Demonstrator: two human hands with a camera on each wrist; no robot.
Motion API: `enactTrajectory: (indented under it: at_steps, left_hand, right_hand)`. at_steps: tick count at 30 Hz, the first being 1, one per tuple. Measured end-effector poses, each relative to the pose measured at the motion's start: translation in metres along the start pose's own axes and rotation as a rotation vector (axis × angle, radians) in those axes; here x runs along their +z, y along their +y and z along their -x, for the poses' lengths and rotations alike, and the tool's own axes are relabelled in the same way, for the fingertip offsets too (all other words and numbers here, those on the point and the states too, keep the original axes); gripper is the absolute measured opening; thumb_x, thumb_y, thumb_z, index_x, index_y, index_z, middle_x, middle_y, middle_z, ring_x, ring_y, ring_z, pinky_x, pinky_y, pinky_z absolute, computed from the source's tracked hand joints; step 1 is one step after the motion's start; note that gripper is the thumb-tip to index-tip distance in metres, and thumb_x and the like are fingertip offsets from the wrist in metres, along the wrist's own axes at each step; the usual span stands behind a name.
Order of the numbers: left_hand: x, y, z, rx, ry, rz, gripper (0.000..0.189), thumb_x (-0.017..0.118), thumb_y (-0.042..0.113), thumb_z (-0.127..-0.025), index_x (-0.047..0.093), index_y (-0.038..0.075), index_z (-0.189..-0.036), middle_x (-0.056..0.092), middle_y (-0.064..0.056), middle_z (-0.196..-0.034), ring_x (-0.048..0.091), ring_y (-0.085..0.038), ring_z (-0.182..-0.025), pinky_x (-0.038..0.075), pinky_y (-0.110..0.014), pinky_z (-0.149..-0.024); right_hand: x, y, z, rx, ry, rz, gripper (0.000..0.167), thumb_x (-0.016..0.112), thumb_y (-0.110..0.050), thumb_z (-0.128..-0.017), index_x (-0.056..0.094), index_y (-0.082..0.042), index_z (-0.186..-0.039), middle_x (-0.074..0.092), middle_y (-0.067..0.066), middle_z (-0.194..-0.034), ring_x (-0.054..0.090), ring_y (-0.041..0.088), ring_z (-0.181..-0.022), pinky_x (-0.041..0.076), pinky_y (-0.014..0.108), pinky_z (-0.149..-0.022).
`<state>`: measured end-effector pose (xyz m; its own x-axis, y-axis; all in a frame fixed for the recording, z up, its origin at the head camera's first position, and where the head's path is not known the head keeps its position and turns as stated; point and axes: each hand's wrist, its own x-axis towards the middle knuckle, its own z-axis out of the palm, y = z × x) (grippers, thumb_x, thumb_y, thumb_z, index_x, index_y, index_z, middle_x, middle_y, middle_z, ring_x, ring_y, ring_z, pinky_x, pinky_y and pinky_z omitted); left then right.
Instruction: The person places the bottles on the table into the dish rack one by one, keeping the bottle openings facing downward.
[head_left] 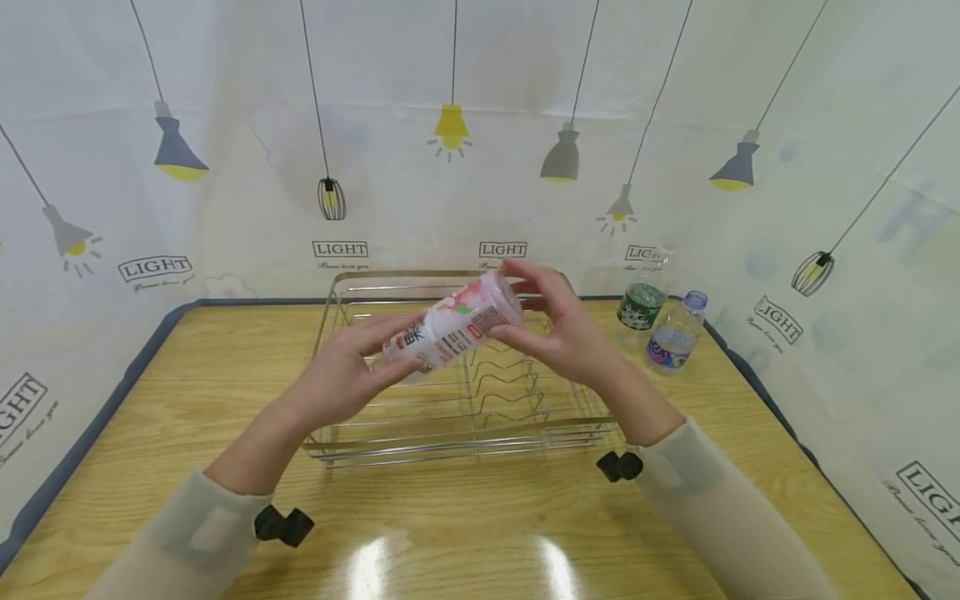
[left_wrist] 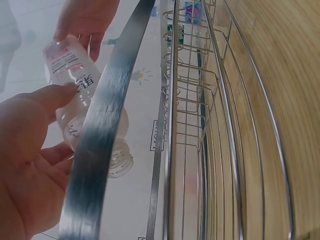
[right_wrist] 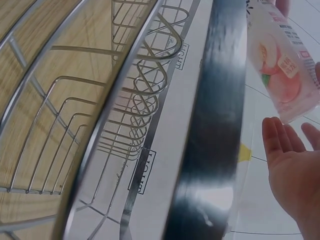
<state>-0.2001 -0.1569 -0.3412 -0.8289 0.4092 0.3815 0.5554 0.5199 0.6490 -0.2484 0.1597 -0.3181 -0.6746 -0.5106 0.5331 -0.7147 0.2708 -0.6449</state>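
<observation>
A clear plastic drink bottle (head_left: pixel 453 323) with a pink peach label is tilted over the rack, its base up to the right. My left hand (head_left: pixel 348 367) grips it near the neck end, thumb on the near side. In the left wrist view, its threaded neck (left_wrist: pixel 120 159) points down, partly behind a metal bar. My right hand (head_left: pixel 566 333) is at the base, thumb and fingers spread to either side. In the right wrist view, its fairly straight fingers (right_wrist: pixel 275 137) reach the bottle's end. Below is a metal wire dish rack (head_left: pixel 420 446).
Behind and right of the rack stand a clear bottle with a green label (head_left: pixel 641 306) and another with a purple label (head_left: pixel 675 333). All rests on a wooden table (head_left: pixel 450 533). A white curtain (head_left: pixel 255 142) printed with lamps encloses the back and sides.
</observation>
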Motion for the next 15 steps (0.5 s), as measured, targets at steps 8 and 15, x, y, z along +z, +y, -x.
enactTrajectory:
  at_steps: [8,15]
  left_hand:
    - [0.002,0.0,-0.006,-0.027,-0.032,0.213,0.069,0.063,0.017,-0.113,0.033,0.026,-0.175,0.057,-0.016,-0.158,0.063,-0.039,-0.14,0.058,-0.058,-0.11]
    - [0.004,0.002,-0.007,-0.085,-0.05,0.298,0.071,0.056,0.021,-0.117,0.02,0.029,-0.178,0.052,-0.018,-0.159,0.062,-0.042,-0.144,0.058,-0.06,-0.108]
  right_hand:
    - [0.002,0.001,0.0,0.014,-0.029,-0.061,0.082,0.076,-0.001,-0.101,0.034,-0.009,-0.171,0.046,0.017,-0.167,0.059,0.039,-0.142,0.051,0.056,-0.118]
    - [0.01,0.0,0.0,0.004,-0.101,-0.033,0.08,0.074,-0.008,-0.104,0.034,-0.012,-0.173,0.045,0.013,-0.171,0.061,0.032,-0.144,0.051,0.051,-0.12]
